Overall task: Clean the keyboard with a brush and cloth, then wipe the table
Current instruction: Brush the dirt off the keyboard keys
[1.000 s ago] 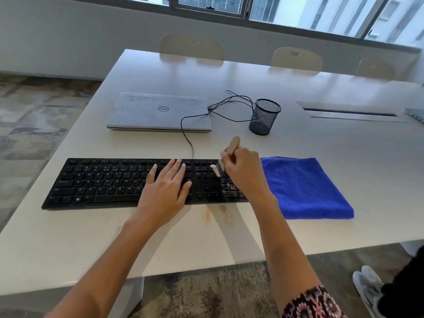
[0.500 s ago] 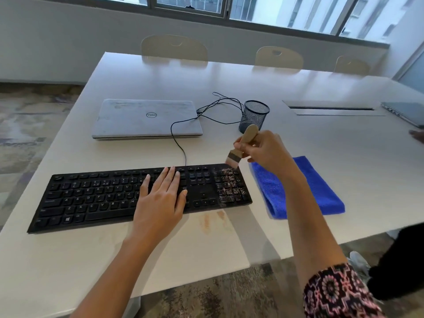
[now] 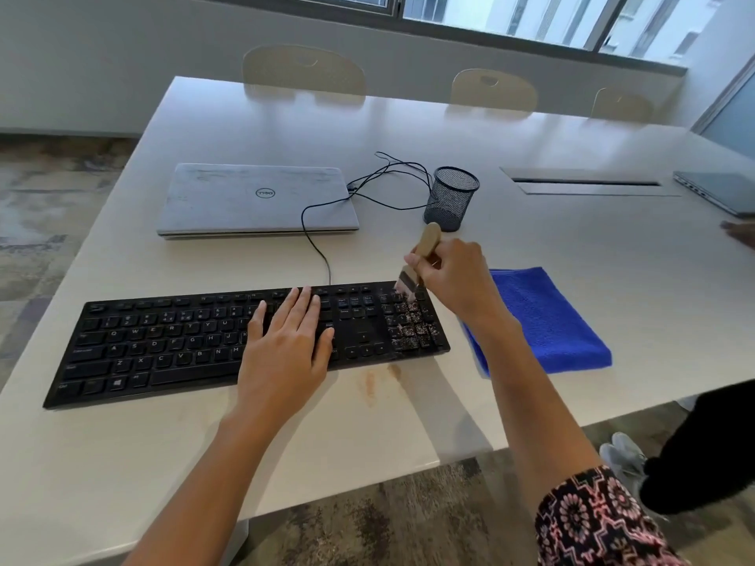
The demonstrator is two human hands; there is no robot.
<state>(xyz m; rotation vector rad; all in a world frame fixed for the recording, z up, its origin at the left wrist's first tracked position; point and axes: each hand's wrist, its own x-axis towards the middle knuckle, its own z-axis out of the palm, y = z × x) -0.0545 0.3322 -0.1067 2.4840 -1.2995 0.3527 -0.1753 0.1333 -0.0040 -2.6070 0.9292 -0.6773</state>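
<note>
A black keyboard (image 3: pixel 171 345) lies across the near side of the white table (image 3: pixel 572 255). Brownish crumbs cover its number pad at the right end. My left hand (image 3: pixel 288 345) rests flat on the keys right of the middle, fingers straight. My right hand (image 3: pixel 453 275) grips a small wooden-handled brush (image 3: pixel 425 249), whose bristles touch the top of the number pad. A folded blue cloth (image 3: pixel 547 320) lies on the table just right of the keyboard, partly behind my right forearm.
A shut silver laptop (image 3: pixel 257 200) lies behind the keyboard, its black cable (image 3: pixel 314 243) running to the keyboard. A black mesh pen cup (image 3: pixel 451 198) stands behind my right hand. Brown stains (image 3: pixel 371 384) mark the table near the front edge. Another laptop (image 3: pixel 719 189) and another person's hand (image 3: pixel 739 234) are far right.
My right hand lifted the brush off the number pad toward the cup, then lowered it so the bristles meet the pad's top rows. The left hand stayed on the keys.
</note>
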